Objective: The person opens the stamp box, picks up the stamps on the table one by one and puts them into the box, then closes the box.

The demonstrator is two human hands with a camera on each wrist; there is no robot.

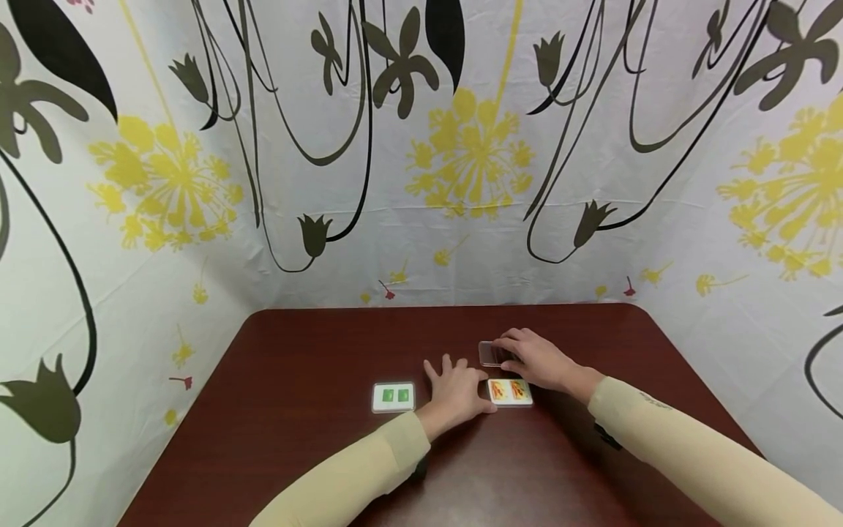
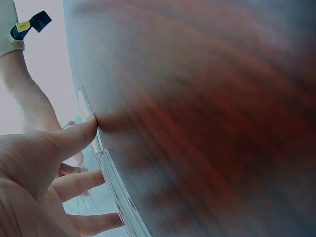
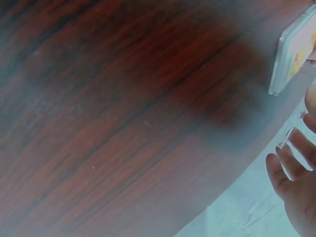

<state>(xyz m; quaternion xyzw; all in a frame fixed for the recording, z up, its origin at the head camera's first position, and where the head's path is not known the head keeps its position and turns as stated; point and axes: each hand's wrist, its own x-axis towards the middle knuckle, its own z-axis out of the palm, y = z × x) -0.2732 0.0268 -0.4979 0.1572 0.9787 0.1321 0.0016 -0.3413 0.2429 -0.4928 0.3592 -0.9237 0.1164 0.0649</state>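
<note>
My left hand [image 1: 457,391] spreads over the table, its thumb and index finger bracketing the left end of a clear card case [image 1: 510,393]. Inside that case lies a white card with two orange and yellow pictures. The left wrist view shows the thumb [image 2: 81,134] right at a case's edge. Just behind the case, my right hand [image 1: 536,357] holds a clear plastic lid [image 1: 489,354] between its thumb and fingers. In the right wrist view the lid's thin edge [image 3: 286,137] appears at the fingertips. Left of my left hand lies another case [image 1: 393,397] with two green pictures.
Everything lies on a dark red-brown wooden table [image 1: 296,380] with rounded far corners. Patterned white fabric [image 1: 421,271] with yellow flowers and dark stems rises behind it and on both sides.
</note>
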